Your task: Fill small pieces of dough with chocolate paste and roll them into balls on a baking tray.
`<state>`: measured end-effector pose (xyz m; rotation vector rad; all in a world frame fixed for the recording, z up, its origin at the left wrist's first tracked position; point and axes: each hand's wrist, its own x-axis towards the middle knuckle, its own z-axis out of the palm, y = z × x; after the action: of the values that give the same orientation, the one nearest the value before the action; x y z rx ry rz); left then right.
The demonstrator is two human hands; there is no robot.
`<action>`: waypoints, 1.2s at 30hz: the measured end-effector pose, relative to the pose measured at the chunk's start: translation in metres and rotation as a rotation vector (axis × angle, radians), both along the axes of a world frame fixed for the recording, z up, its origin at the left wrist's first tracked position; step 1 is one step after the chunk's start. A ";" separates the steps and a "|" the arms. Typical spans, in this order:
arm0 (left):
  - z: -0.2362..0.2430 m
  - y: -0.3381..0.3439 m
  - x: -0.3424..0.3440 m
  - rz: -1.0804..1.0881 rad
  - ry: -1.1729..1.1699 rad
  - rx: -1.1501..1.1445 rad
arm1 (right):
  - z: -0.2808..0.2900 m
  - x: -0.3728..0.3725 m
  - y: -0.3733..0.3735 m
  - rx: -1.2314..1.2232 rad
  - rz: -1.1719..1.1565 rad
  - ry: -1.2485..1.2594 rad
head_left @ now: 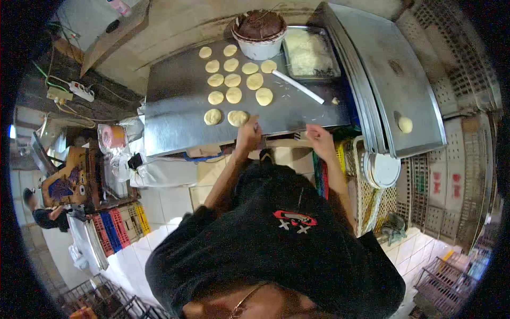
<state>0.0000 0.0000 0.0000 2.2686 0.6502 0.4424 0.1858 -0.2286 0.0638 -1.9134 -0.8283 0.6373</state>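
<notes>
Several flattened pale dough discs [232, 80] lie in rows on a steel worktop [175, 117]. My left hand [248, 134] reaches over the front edge, its fingertips on the right rim of the nearest dough disc [237, 118]. My right hand [320, 140] rests at the worktop's front edge with its fingers curled and nothing visible in it. A thin white rolling stick [297, 86] lies slanted on the worktop, to the right of the discs.
A white bucket of brown filling [260, 31] and a tray of white flour-like stuff [308, 53] stand at the back. Stacked steel trays [393, 80] on the right carry one dough ball [405, 125]. Plastic crates [451, 181] stand further right. Another person [47, 217] is far left.
</notes>
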 end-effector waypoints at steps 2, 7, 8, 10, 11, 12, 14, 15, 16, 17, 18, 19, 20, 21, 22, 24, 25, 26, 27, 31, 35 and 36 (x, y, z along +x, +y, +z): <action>-0.007 0.022 0.024 0.170 0.070 0.122 | 0.006 0.016 0.021 0.036 -0.120 0.030; -0.014 0.055 0.078 0.412 0.190 -0.034 | 0.052 0.089 0.103 0.169 -0.151 0.001; -0.014 0.058 0.088 0.344 0.087 0.054 | 0.066 0.110 0.126 0.153 -0.141 -0.150; -0.014 0.049 0.110 0.467 -0.004 0.179 | 0.088 0.148 0.176 0.222 -0.129 -0.400; -0.012 0.046 0.116 0.497 -0.008 0.181 | 0.098 0.167 0.205 0.326 -0.127 -0.495; -0.011 0.045 0.121 0.490 0.095 0.159 | 0.108 0.187 0.233 0.344 -0.109 -0.628; -0.009 0.053 0.126 0.379 -0.015 0.193 | 0.124 0.218 0.289 0.389 -0.078 -0.862; -0.006 0.057 0.124 0.410 -0.016 0.203 | 0.131 0.228 0.316 0.391 -0.079 -0.946; -0.001 0.059 0.121 0.358 0.126 0.055 | 0.140 0.239 0.342 0.385 0.008 -1.001; 0.007 0.060 0.119 0.290 0.298 -0.130 | 0.143 0.242 0.355 0.452 0.048 -1.033; 0.018 0.056 0.119 0.318 0.237 -0.083 | 0.148 0.244 0.369 0.190 0.236 -1.091; 0.031 0.054 0.118 0.344 0.232 -0.069 | 0.152 0.244 0.384 -0.034 0.417 -1.162; 0.047 0.053 0.117 0.342 0.103 -0.190 | 0.152 0.240 0.397 -0.284 0.491 -1.250; 0.063 0.053 0.115 0.324 -0.025 -0.308 | 0.151 0.237 0.409 -0.263 0.498 -1.249; 0.080 0.054 0.111 0.336 -0.016 -0.305 | 0.145 0.231 0.418 -0.357 0.578 -1.338; 0.112 0.057 0.108 0.329 -0.284 -0.449 | 0.130 0.223 0.426 -0.386 0.620 -1.428; 0.125 0.062 0.111 0.334 -0.296 -0.454 | 0.125 0.219 0.428 -0.402 0.643 -1.420; 0.137 0.069 0.116 0.360 -0.528 -0.631 | 0.124 0.215 0.429 -0.380 0.623 -1.415; 0.148 0.075 0.117 0.383 -0.745 -0.815 | 0.126 0.209 0.431 -0.400 0.625 -1.388; 0.168 0.113 0.113 0.279 -1.026 -1.677 | 0.154 0.211 0.413 -0.453 0.619 -1.290; 0.162 0.145 0.099 0.511 -1.243 -1.749 | 0.172 0.204 0.403 -0.428 0.495 -1.274; 0.156 0.153 0.095 0.528 -1.235 -1.759 | 0.169 0.199 0.405 -0.396 0.459 -1.267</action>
<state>0.0953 0.1527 0.1558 -0.0048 0.5056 0.8643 0.3844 0.1767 0.2325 -2.4444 -2.0748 -0.3116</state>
